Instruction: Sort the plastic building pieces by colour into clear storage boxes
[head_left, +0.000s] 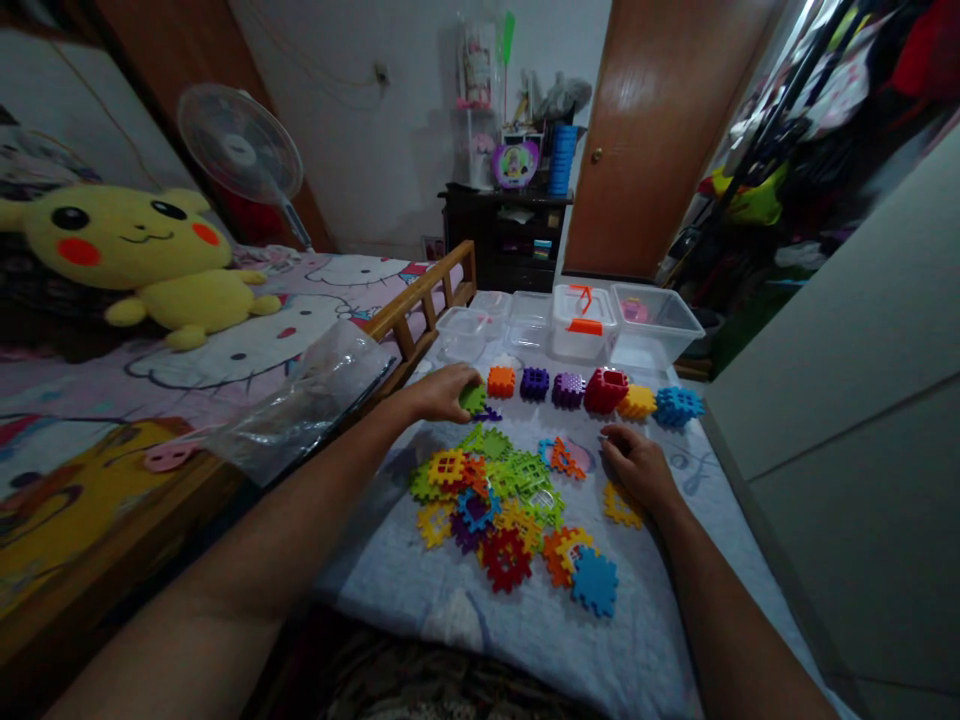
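My left hand [450, 392] is closed around green interlocking plastic tiles [473, 400] at the left end of a row of colour-sorted stacks. A purple tile [491, 413] lies beside it. My right hand [634, 462] rests on the cloth, fingers loosely bent with nothing visible in them, beside a yellow tile [621, 505]. Between the hands are an orange tile [566, 460] and a blue one. Nearer me spreads a mixed pile with green tiles [517, 470], a red tile [506, 560] and a solid blue tile [595, 582].
The row holds orange [501, 382], dark purple [535, 384], light purple [568, 390], red [606, 390], yellow [637, 402] and blue [679, 406] stacks. Behind stand clear plastic boxes [652, 325]. Left are a wooden bed rail [420, 290] and a plastic bag [300, 400]; right, a pale cabinet [847, 400].
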